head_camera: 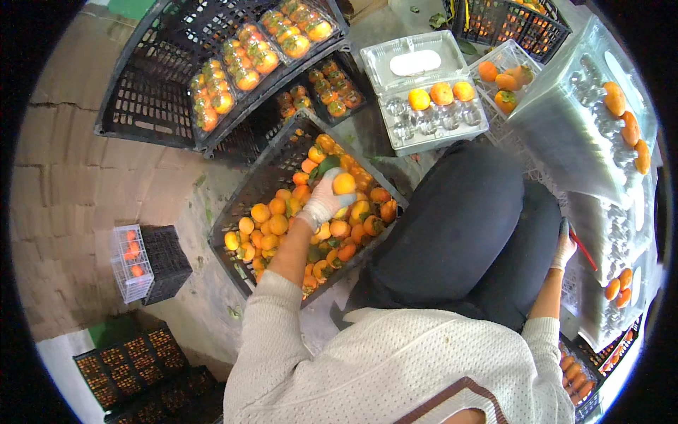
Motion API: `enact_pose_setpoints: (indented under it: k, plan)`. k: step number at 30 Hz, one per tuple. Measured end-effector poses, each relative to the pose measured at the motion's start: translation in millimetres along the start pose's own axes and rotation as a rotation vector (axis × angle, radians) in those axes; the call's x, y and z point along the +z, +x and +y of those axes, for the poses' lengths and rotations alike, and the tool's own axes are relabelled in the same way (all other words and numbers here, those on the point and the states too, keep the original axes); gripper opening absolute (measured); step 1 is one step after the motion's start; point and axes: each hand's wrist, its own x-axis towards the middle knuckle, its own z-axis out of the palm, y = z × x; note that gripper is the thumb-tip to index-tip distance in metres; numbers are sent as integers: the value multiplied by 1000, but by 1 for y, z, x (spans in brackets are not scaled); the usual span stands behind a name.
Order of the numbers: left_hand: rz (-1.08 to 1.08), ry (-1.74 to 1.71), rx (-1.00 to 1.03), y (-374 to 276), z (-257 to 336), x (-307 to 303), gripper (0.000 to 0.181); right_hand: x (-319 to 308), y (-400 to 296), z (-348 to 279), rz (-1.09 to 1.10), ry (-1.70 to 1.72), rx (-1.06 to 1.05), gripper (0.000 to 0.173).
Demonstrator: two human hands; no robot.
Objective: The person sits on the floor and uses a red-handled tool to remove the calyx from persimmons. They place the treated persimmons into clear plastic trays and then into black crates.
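Observation:
My left hand point(327, 197), in a pale glove with grey fingertips, holds an orange persimmon point(344, 184) over a black plastic crate point(233, 199) heaped with persimmons and some green leaves. Beside my right thigh, my gloved right hand point(564, 247) holds a thin tool with a red handle point(584, 251); its working end is hidden. Ahead of my knees, an open clear plastic clamshell pack point(424, 119) has persimmons in three of its hollows, and its lid leans back. On the right, persimmons lie on tall stacks of nested clear clamshell packs point(564, 119).
A tilted black crate point(153, 100) at the upper left holds filled, closed packs. A white plastic basket point(490, 114) with persimmons stands by the open pack. Another black crate point(516, 26) is at the top right. More filled crates point(132, 360) stand lower left.

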Motion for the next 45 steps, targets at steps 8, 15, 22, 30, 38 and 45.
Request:
enact_pose_setpoints:
  k: [8, 15, 22, 30, 38, 45]
  plan:
    - [-332, -1449, -124, -21, 76, -18, 44, -5, -4, 3, 28, 139, 100, 29]
    - [-531, -752, -469, 66, 179, -35, 31, 23, -38, -48, 106, 369, 231, 12]
    - [-378, -1291, 101, 236, 381, -21, 41, 20, -41, -55, 97, 438, 195, 17]
    - [-332, -1590, 123, 191, 348, 9, 37, 11, -23, -18, 141, 392, 220, 15]
    - [-611, -1831, 92, 99, 232, -9, 51, 31, -37, -75, 146, 352, 217, 15]
    - [41, -1968, 108, 15, 137, -39, 39, 11, -17, -36, 42, 196, 2, 28]
